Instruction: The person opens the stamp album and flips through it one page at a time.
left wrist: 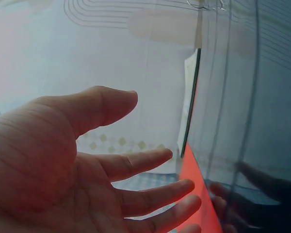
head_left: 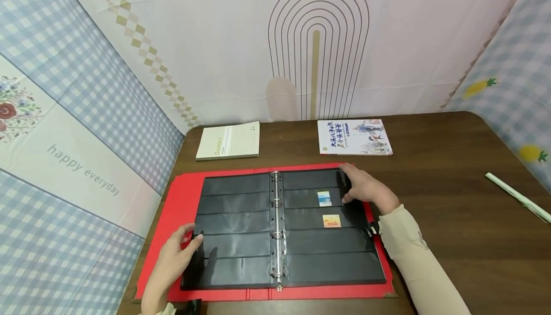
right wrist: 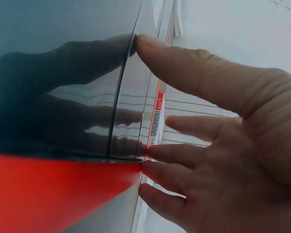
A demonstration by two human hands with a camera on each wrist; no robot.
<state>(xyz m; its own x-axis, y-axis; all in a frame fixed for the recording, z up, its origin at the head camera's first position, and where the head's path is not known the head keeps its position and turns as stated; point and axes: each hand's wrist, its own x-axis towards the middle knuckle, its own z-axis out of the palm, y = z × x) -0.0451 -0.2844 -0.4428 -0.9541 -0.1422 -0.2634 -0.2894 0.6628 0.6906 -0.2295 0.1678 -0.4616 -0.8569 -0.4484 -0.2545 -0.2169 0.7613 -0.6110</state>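
A red ring-binder stamp album (head_left: pixel 181 200) lies spread flat, with black pocket pages (head_left: pixel 241 245) on both sides of its metal rings (head_left: pixel 277 238). In the right page's pockets sit a blue-and-white stamp (head_left: pixel 325 198) and an orange-yellow stamp (head_left: pixel 332 221). My left hand (head_left: pixel 172 257) is beside the left page's outer edge, thumb and fingers spread apart and gripping nothing. At the upper right corner of the right page is my right hand (head_left: pixel 366 188). Its thumb (right wrist: pixel 157 48) touches the glossy page while its extended fingers reach along the edge.
Behind the album lie a cream notebook (head_left: pixel 228 141) at left and an illustrated book (head_left: pixel 355 137) at right. A thin pale green-and-white stick-like item (head_left: pixel 514 194) lies far right on the brown table (head_left: pixel 452 162). Patterned cloth hangs at the back and sides.
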